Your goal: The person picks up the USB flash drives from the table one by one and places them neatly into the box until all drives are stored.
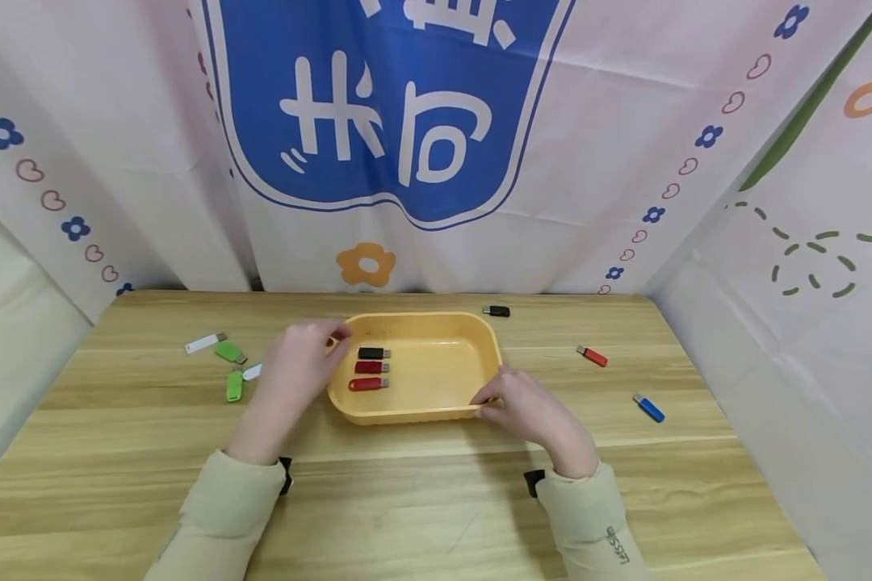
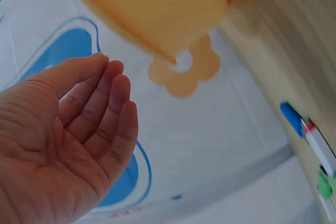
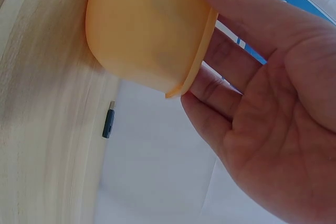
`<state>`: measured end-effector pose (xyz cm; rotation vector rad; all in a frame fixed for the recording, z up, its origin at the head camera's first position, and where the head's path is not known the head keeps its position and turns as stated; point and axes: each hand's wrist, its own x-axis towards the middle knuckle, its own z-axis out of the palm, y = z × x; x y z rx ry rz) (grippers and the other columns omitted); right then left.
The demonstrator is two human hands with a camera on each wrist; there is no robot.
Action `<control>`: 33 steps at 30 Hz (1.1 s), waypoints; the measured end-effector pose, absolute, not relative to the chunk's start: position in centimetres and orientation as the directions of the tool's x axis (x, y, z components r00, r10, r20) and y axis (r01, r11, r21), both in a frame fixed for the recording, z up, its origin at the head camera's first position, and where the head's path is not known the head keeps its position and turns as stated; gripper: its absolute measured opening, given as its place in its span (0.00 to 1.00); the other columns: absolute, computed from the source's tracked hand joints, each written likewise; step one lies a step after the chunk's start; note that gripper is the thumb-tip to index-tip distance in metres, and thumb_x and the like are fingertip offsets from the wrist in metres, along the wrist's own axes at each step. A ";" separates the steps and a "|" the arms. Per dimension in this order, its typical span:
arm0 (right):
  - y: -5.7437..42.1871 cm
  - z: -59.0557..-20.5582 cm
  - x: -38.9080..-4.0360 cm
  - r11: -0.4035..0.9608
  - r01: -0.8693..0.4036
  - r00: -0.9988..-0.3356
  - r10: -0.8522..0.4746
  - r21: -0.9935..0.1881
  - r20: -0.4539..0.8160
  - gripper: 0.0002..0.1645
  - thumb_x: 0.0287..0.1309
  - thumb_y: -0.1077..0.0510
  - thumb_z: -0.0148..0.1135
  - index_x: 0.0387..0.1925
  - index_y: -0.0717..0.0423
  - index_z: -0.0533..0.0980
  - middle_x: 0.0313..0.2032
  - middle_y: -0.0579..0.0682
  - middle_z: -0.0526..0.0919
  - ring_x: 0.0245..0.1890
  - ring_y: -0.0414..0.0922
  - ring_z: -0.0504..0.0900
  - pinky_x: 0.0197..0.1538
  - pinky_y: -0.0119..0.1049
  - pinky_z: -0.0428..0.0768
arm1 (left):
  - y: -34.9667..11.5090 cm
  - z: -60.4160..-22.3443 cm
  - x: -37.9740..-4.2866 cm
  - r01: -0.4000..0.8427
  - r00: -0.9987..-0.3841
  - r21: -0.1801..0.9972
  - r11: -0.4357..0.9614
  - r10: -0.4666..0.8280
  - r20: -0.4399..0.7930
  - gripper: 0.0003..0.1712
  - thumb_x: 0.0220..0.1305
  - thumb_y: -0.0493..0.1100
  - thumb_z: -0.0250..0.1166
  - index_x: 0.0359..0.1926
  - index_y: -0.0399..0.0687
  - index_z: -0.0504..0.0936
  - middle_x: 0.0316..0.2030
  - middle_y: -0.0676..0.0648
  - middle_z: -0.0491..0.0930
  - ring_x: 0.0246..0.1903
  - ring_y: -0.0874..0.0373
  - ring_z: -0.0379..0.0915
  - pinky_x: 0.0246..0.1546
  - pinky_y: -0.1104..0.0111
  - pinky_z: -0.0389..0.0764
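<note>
Yellow plastic forms a shallow tray (image 1: 436, 415) that sits on the wooden table (image 1: 407, 500), its corners rounded. At the tray's near right corner, the right hand (image 1: 534, 407) pinches the rim, thumb against the outer wall and fingers over the inner side. Beside the tray's left end hovers the left hand (image 1: 301, 355), its fingers gently bent with only a narrow space to the thumb; the left wrist view shows nothing held, and the rim apart from the fingertips.

Within the left part of the tray, a black USB stick (image 1: 372, 353), a dark red stick (image 1: 369, 367) and a bright red stick (image 1: 368, 384) lie in a column, metal ends pointing right. Left of the tray are two green sticks (image 1: 234, 386) and two white sticks (image 1: 203, 343), one partly hidden by the left hand. Another black stick (image 1: 497, 311) lies beyond the tray's far right corner. Right of the tray rest a red-and-black stick (image 1: 593, 356) and, farther out, a blue stick (image 1: 649, 407).
</note>
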<state>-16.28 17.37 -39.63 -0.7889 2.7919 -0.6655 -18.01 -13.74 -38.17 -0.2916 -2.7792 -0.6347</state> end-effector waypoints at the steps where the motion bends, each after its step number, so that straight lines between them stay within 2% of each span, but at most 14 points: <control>1: 17.4 -39.6 -16.3 0.761 -0.457 -0.847 -0.530 -0.460 -0.036 0.07 0.57 0.63 0.70 0.38 0.55 0.88 0.39 0.47 0.91 0.46 0.46 0.87 0.72 0.50 0.70 | -14.2 -38.1 -18.0 0.243 -0.945 0.402 0.883 0.121 0.305 0.07 0.66 0.39 0.65 0.41 0.43 0.87 0.38 0.41 0.89 0.34 0.47 0.85 0.30 0.57 0.84; 3: 17.4 -39.6 -16.3 0.761 -0.456 -0.847 -0.530 -0.462 -0.038 0.07 0.57 0.63 0.70 0.38 0.54 0.88 0.39 0.47 0.91 0.46 0.46 0.86 0.71 0.50 0.72 | -15.1 -37.8 -18.0 0.217 -0.950 0.419 0.881 0.093 0.297 0.08 0.66 0.39 0.64 0.43 0.42 0.86 0.40 0.39 0.88 0.37 0.44 0.85 0.34 0.53 0.85; 9: 17.4 -39.6 -16.3 0.756 -0.462 -0.842 -0.538 -0.464 -0.039 0.07 0.57 0.63 0.70 0.38 0.55 0.88 0.39 0.47 0.91 0.45 0.45 0.87 0.74 0.50 0.67 | -18.0 -37.1 -17.8 0.177 -0.957 0.480 0.859 0.036 0.288 0.12 0.67 0.38 0.63 0.47 0.37 0.85 0.42 0.34 0.87 0.41 0.39 0.84 0.41 0.48 0.83; 14: 17.4 -39.5 -16.2 0.763 -0.458 -0.845 -0.533 -0.456 -0.041 0.06 0.57 0.63 0.70 0.38 0.54 0.88 0.39 0.47 0.91 0.46 0.46 0.86 0.71 0.50 0.71 | -20.6 -36.9 -17.6 0.118 -0.972 0.515 0.849 -0.007 0.234 0.17 0.65 0.38 0.65 0.51 0.33 0.81 0.46 0.30 0.84 0.46 0.36 0.80 0.46 0.44 0.79; 21: 17.4 -39.5 -16.2 0.771 -0.441 -0.854 -0.518 -0.459 -0.051 0.06 0.58 0.62 0.70 0.38 0.53 0.88 0.39 0.47 0.91 0.47 0.47 0.85 0.70 0.51 0.72 | -23.7 -37.4 -17.2 -0.016 -0.993 0.529 0.849 -0.076 0.092 0.28 0.65 0.42 0.66 0.59 0.27 0.72 0.53 0.25 0.76 0.52 0.31 0.73 0.50 0.40 0.75; 24: 17.5 -39.5 -16.2 0.772 -0.441 -0.854 -0.518 -0.459 -0.050 0.06 0.58 0.62 0.70 0.38 0.53 0.88 0.39 0.47 0.91 0.47 0.46 0.85 0.66 0.50 0.75 | -24.8 -37.6 -17.2 -0.080 -0.996 0.507 0.858 -0.093 0.001 0.33 0.66 0.46 0.65 0.61 0.24 0.68 0.56 0.23 0.72 0.54 0.28 0.69 0.52 0.38 0.74; 28: 17.5 -39.6 -16.2 0.773 -0.440 -0.854 -0.517 -0.456 -0.052 0.06 0.58 0.61 0.70 0.38 0.53 0.88 0.39 0.46 0.90 0.46 0.46 0.85 0.60 0.48 0.80 | -26.6 -38.0 -17.2 -0.156 -0.985 0.466 0.871 -0.105 -0.135 0.41 0.65 0.51 0.64 0.63 0.20 0.63 0.56 0.21 0.69 0.52 0.26 0.69 0.47 0.39 0.76; 33: 17.4 -39.5 -16.2 0.778 -0.440 -0.855 -0.516 -0.449 -0.054 0.06 0.57 0.61 0.70 0.37 0.52 0.88 0.39 0.46 0.91 0.46 0.45 0.85 0.57 0.46 0.81 | -28.6 -38.3 -17.0 -0.210 -0.959 0.423 0.882 -0.101 -0.266 0.45 0.62 0.52 0.66 0.62 0.16 0.61 0.56 0.18 0.67 0.50 0.26 0.70 0.43 0.41 0.78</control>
